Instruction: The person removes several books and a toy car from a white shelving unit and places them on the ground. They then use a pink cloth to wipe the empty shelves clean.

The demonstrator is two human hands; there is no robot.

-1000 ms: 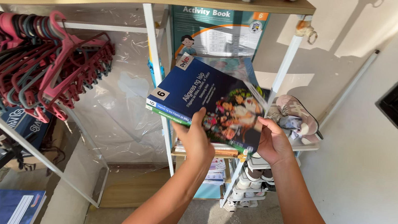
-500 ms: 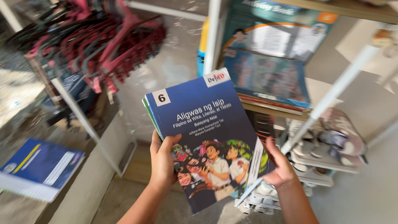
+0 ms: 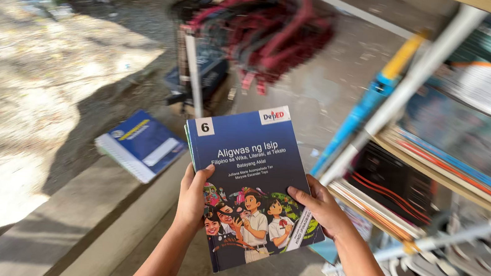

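Beside a book-filled shelf (image 3: 441, 174), the left hand (image 3: 193, 197) and right hand (image 3: 324, 210) reach forward, fingers closed on a blue book (image 3: 249, 182)

Both my forearms rise bare from the lower edge of view and angle in toward each other. My left hand (image 3: 193, 197) is curled in a grip, thumb lying forward and up, fingers tucked out of sight behind. My right hand (image 3: 323, 209), level with the left and apart from it, grips likewise, thumb stretched inward toward the left hand.
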